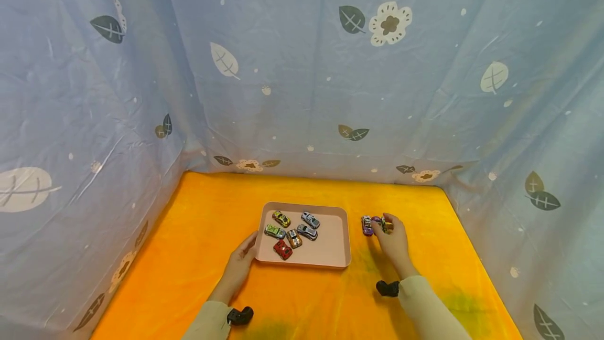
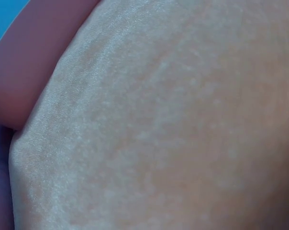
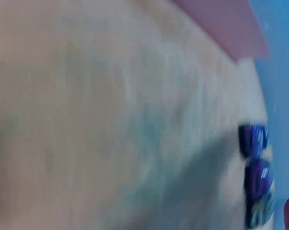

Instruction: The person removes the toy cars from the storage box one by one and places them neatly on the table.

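Observation:
My left hand (image 1: 239,266) rests against the left side of a shallow pink tray (image 1: 332,251), fingertips right at its outer wall. Inside the tray's left half lie toy cars: a yellow one (image 1: 281,218), a green one (image 1: 275,231), an orange-and-white one (image 1: 294,238), a red one (image 1: 283,250) and two silver ones (image 1: 309,232). My right hand (image 1: 394,243) reaches over a short row of toy cars right of the tray, thumb and fingers apart. A white-and-purple car (image 1: 367,226) stands there; a purple car (image 3: 258,178) and a green-yellow car (image 3: 264,210) are partly hidden in the head view.
A yellow-orange cloth (image 1: 302,298) covers the table. Pale blue curtains (image 1: 292,114) with leaf and flower prints hang behind and on both sides. Each wrist wears a black camera strap (image 1: 388,288).

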`<state>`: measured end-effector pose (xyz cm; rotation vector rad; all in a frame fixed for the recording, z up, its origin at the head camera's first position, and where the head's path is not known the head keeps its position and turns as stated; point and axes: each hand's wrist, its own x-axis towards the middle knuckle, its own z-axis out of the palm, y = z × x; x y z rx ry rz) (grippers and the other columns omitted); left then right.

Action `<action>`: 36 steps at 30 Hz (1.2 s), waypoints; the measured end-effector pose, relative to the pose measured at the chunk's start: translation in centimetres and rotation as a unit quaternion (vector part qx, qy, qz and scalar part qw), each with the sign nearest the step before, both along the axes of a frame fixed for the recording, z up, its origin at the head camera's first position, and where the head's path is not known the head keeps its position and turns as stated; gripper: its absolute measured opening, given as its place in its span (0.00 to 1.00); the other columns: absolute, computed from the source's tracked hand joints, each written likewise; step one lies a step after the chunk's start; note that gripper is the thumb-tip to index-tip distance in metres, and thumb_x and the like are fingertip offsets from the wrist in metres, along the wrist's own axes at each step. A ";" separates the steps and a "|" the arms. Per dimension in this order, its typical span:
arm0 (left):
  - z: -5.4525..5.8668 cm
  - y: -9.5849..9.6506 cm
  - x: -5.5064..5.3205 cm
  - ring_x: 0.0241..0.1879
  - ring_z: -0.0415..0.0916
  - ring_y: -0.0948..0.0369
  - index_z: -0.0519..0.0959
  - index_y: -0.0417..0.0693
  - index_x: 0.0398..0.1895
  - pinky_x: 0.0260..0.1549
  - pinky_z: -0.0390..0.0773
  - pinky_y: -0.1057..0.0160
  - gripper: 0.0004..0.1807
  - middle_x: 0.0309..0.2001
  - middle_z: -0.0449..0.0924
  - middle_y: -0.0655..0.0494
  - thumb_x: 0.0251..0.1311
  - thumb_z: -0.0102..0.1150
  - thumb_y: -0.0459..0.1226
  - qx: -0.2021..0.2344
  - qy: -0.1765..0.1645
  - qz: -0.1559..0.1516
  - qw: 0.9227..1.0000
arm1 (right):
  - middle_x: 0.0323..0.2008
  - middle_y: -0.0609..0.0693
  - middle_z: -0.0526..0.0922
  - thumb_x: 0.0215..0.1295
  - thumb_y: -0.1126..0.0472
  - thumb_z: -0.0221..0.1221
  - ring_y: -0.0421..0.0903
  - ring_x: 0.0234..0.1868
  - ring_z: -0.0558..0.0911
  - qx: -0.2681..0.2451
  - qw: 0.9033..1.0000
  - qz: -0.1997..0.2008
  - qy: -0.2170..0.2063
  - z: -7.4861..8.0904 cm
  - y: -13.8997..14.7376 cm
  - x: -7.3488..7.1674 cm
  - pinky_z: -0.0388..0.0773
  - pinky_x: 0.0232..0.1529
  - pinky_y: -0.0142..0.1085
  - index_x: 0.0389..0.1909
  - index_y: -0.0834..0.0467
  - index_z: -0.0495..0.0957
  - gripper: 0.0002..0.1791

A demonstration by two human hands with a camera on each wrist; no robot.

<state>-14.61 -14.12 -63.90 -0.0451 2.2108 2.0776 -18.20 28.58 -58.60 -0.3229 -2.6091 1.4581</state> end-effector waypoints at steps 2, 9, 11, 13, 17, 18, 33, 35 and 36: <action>0.0 0.0 0.0 0.70 0.56 0.52 0.62 0.54 0.73 0.67 0.58 0.50 0.25 0.71 0.62 0.51 0.74 0.45 0.37 0.002 -0.001 -0.004 1.000 | 0.62 0.62 0.65 0.65 0.44 0.60 0.59 0.58 0.68 0.010 1.000 0.012 0.011 0.4 -1.2 -0.2 0.72 0.57 0.53 0.67 0.62 0.63 0.37; 0.0 -0.1 0.0 0.70 0.57 0.53 0.63 0.56 0.72 0.67 0.58 0.51 0.25 0.70 0.62 0.52 0.74 0.45 0.37 0.000 -0.007 -0.003 1.000 | 0.59 0.60 0.70 0.62 0.46 0.64 0.59 0.57 0.70 0.014 0.997 0.060 0.042 1.4 -5.4 -0.6 0.72 0.57 0.51 0.65 0.60 0.67 0.35; 0.0 0.0 0.0 0.70 0.57 0.53 0.63 0.56 0.72 0.67 0.58 0.50 0.25 0.70 0.62 0.52 0.74 0.45 0.36 0.000 -0.007 -0.002 1.000 | 0.59 0.58 0.71 0.62 0.47 0.64 0.58 0.57 0.70 0.021 0.996 0.071 0.049 1.5 -6.5 -0.7 0.71 0.58 0.52 0.64 0.60 0.68 0.35; 0.0 0.0 0.0 0.70 0.56 0.53 0.63 0.56 0.73 0.67 0.58 0.50 0.25 0.70 0.62 0.52 0.74 0.44 0.36 0.000 -0.006 -0.002 1.000 | 0.59 0.58 0.72 0.61 0.47 0.65 0.57 0.56 0.70 0.023 0.995 0.082 0.053 1.5 -7.5 -0.7 0.70 0.58 0.52 0.64 0.60 0.69 0.35; 0.0 0.0 0.0 0.70 0.57 0.53 0.63 0.57 0.73 0.67 0.59 0.51 0.25 0.70 0.62 0.53 0.74 0.45 0.36 0.003 -0.007 0.000 1.000 | 0.57 0.56 0.74 0.59 0.45 0.66 0.57 0.55 0.71 0.018 0.992 0.106 0.064 1.3 -9.3 -0.9 0.71 0.57 0.53 0.63 0.58 0.71 0.35; -0.1 0.0 0.0 0.70 0.57 0.53 0.63 0.56 0.73 0.67 0.59 0.50 0.25 0.70 0.62 0.52 0.74 0.44 0.36 0.002 -0.005 -0.002 1.000 | 0.56 0.57 0.75 0.59 0.46 0.66 0.57 0.54 0.72 0.018 0.991 0.114 0.070 1.2 -9.7 -0.9 0.71 0.56 0.53 0.63 0.58 0.71 0.35; 0.0 0.0 0.1 0.69 0.57 0.51 0.63 0.54 0.72 0.66 0.59 0.49 0.25 0.70 0.63 0.50 0.74 0.45 0.36 0.004 0.008 -0.002 1.000 | 0.52 0.63 0.76 0.58 0.60 0.68 0.62 0.50 0.74 -0.001 0.982 0.165 0.089 -0.1 -14.0 -1.0 0.74 0.50 0.53 0.60 0.63 0.74 0.29; 0.0 0.0 0.1 0.69 0.57 0.50 0.63 0.53 0.73 0.66 0.59 0.48 0.25 0.70 0.63 0.49 0.74 0.45 0.36 0.003 0.010 -0.002 1.000 | 0.50 0.64 0.77 0.59 0.60 0.68 0.61 0.49 0.75 0.001 0.982 0.166 0.088 -0.2 -14.3 -1.1 0.74 0.48 0.52 0.60 0.64 0.74 0.28; 0.0 0.0 0.1 0.70 0.57 0.50 0.63 0.53 0.73 0.66 0.59 0.48 0.25 0.70 0.62 0.49 0.74 0.46 0.36 0.002 0.009 -0.002 1.000 | 0.50 0.63 0.77 0.59 0.59 0.68 0.60 0.49 0.75 0.002 0.982 0.167 0.084 -0.2 -14.4 -1.1 0.74 0.48 0.51 0.60 0.64 0.74 0.29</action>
